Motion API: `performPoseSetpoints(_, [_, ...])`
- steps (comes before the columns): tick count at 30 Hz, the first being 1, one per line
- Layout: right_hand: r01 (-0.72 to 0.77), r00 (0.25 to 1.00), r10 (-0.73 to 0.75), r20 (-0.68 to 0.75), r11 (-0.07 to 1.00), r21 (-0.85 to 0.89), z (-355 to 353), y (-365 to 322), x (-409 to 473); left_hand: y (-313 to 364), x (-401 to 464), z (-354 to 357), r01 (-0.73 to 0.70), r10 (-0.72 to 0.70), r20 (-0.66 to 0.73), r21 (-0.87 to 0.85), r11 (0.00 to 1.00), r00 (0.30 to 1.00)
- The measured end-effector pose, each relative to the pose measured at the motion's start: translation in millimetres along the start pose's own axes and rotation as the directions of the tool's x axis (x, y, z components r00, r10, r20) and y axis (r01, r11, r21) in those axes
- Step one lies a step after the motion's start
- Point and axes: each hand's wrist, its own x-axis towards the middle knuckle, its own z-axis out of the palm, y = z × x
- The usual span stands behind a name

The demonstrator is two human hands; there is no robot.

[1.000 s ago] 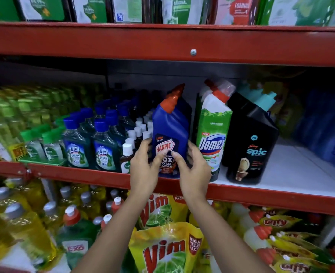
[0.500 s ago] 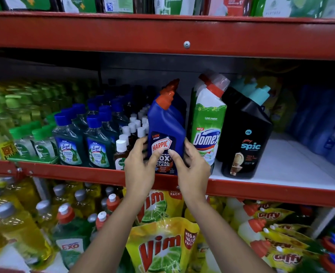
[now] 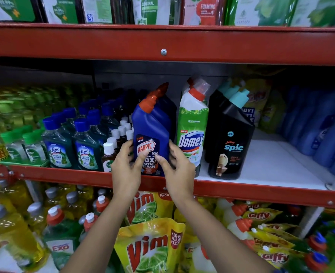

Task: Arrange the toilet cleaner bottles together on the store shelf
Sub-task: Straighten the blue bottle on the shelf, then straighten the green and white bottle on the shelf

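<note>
A blue Harpic toilet cleaner bottle [image 3: 152, 129] with an orange cap stands upright at the front of the middle shelf [image 3: 261, 166]. My left hand [image 3: 124, 166] grips its lower left side and my right hand [image 3: 177, 166] grips its lower right side, thumbs on the label. Another blue bottle stands right behind it. Just to its right stands a white and green Domex bottle [image 3: 192, 127], then black Spic bottles [image 3: 230, 140] with teal caps.
Lizol bottles [image 3: 59, 146] and small white-capped bottles [image 3: 108, 154] crowd the shelf left of the Harpic. Bare white shelf lies right of the Spic bottles, with blue bottles [image 3: 320, 127] at the far right. Vim pouches [image 3: 149, 245] hang below; a red beam [image 3: 162, 44] runs overhead.
Both hands stay clasped on the Harpic bottle at the shelf front. The bottle has barely shifted; the apparent motion is mostly my head camera moving.
</note>
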Motion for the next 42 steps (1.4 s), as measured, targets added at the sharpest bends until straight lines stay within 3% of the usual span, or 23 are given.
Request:
performPoseSetpoints(4, [-0.021, 0.998, 0.017, 0.067, 0.998, 0.055, -16, -6, -5, 2, -9, 4, 0.009, -0.004, -0.081, 0.058, 0.998, 0.997])
performPoseSetpoints(7, [0.085, 0.990, -0.087, -0.109, 0.996, -0.025, -39, -12, -11, 21, -23, 14, -0.114, 0.132, -0.201, 0.100, 0.988, 0.971])
performPoseSetpoints(10, [0.122, 0.959, -0.128, -0.252, 0.992, -0.040, -58, -10, -8, 36, -33, 31, -0.193, 0.202, -0.086, 0.095, 0.976, 0.976])
performPoseSetpoints(13, [0.064, 0.969, -0.060, -0.240, 0.998, 0.007, -68, -3, 1, 36, -39, 55, -0.123, 0.119, 0.098, 0.037, 0.992, 0.988])
performPoseSetpoints(16, [0.037, 0.990, -0.033, -0.136, 0.999, 0.023, -69, 5, 5, 27, -42, 71, -0.036, 0.032, 0.137, 0.020, 0.999, 0.990])
performPoseSetpoints(29, [-0.027, 0.982, 0.014, -0.189, 0.998, -0.062, -74, 18, 15, 33, -34, 84, 0.085, -0.076, 0.069, -0.136, 0.987, 0.995])
performPoseSetpoints(42, [-0.065, 0.986, 0.079, -0.147, 0.993, 0.098, -85, 17, 13, 46, -43, 83, 0.106, -0.105, 0.014, -0.150, 0.983, 0.994])
